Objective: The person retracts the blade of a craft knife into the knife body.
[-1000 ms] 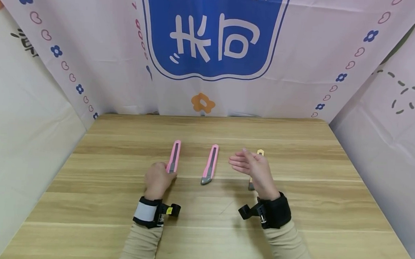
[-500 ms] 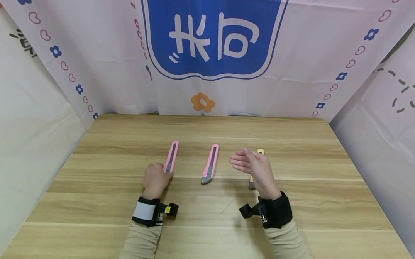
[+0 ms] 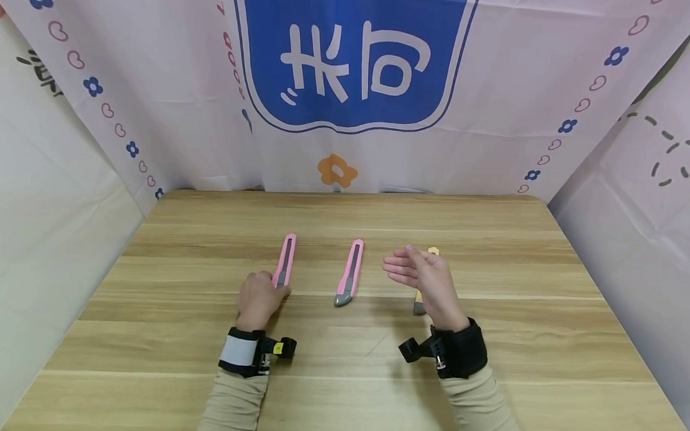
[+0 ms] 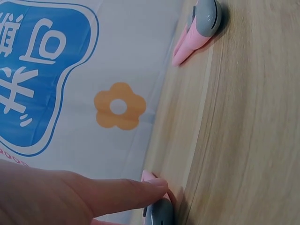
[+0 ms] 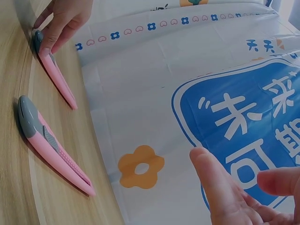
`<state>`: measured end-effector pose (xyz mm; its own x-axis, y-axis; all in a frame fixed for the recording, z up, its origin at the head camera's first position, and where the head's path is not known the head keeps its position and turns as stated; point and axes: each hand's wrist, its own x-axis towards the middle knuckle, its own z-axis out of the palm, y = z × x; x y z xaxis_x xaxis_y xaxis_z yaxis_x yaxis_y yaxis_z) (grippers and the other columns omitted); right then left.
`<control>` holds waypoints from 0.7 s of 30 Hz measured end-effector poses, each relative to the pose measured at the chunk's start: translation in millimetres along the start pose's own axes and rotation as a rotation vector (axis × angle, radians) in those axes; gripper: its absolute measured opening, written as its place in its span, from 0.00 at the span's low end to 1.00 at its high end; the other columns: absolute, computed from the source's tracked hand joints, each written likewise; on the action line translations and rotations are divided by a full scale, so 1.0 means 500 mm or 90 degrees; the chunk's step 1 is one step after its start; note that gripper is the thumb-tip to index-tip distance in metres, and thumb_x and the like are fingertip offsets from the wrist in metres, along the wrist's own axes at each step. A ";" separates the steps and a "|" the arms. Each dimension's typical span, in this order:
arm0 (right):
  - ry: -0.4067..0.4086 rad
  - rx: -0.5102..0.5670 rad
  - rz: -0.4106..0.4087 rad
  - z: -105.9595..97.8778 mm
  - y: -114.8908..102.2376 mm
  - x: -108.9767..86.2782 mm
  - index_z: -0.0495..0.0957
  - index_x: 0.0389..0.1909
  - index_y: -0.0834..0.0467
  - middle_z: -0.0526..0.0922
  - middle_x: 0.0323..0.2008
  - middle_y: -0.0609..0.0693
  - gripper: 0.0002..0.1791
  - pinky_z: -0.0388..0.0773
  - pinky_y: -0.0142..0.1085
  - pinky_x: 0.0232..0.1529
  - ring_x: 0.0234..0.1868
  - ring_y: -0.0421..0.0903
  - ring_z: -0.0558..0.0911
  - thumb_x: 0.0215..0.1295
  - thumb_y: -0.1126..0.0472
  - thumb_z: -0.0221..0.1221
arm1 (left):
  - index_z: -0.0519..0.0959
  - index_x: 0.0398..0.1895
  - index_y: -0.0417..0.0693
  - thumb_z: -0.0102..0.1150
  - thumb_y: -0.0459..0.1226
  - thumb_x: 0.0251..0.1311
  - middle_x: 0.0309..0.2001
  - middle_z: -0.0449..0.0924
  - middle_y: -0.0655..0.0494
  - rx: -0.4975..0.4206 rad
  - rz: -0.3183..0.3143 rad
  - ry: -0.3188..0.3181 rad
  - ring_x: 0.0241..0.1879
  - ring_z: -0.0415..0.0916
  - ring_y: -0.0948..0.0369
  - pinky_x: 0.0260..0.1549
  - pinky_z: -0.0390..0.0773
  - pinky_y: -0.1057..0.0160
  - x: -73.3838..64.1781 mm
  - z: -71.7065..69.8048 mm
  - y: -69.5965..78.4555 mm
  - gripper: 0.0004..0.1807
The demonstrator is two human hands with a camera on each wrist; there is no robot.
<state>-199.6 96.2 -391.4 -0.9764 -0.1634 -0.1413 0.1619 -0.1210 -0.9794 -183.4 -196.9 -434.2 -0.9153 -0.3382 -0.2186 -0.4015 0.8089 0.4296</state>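
In the head view my left hand holds the grey end of a pink utility knife between thumb and fingers. This knife lies on the wooden table, its pink tip pointing away from me. The right wrist view also catches that left hand pinching the knife from both sides. A second pink utility knife lies to its right, untouched. My right hand is raised above a yellow utility knife with fingers extended, holding nothing. It covers the middle of the yellow knife.
The wooden table is bounded at the back by a white printed cloth with a blue emblem. More cloth stands along the left and right sides. Each wrist carries a black strap with a small camera arm.
My left hand has shifted slightly left, and the pink utility knife it holds has slid with it. My right hand has stayed almost where it was; the other knives have not moved.
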 end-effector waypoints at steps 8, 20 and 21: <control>-0.007 0.001 -0.003 -0.002 -0.001 0.000 0.71 0.53 0.72 0.88 0.33 0.43 0.22 0.87 0.31 0.45 0.38 0.37 0.88 0.77 0.56 0.43 | 0.77 0.36 0.35 0.64 0.44 0.57 0.31 0.70 0.45 0.000 0.006 0.001 0.25 0.68 0.56 0.15 0.64 0.69 -0.001 -0.003 -0.001 0.19; -0.006 0.012 0.002 0.003 0.001 0.003 0.70 0.53 0.74 0.88 0.31 0.41 0.23 0.87 0.31 0.43 0.36 0.37 0.88 0.76 0.55 0.44 | 0.76 0.46 0.33 0.63 0.44 0.57 0.36 0.72 0.42 -0.014 0.005 0.003 0.29 0.69 0.55 0.18 0.64 0.68 -0.007 -0.006 -0.006 0.22; -0.005 0.013 0.001 0.003 0.000 0.003 0.70 0.53 0.74 0.88 0.31 0.41 0.23 0.87 0.31 0.43 0.36 0.37 0.88 0.76 0.56 0.44 | 0.75 0.47 0.33 0.63 0.44 0.57 0.37 0.72 0.41 -0.012 0.008 0.006 0.30 0.69 0.54 0.19 0.65 0.68 -0.006 -0.006 -0.006 0.23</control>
<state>-200.9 94.5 -391.6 -0.9750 -0.1717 -0.1414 0.1664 -0.1411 -0.9759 -179.5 -199.7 -432.0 -0.9202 -0.3330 -0.2057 -0.3911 0.8036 0.4486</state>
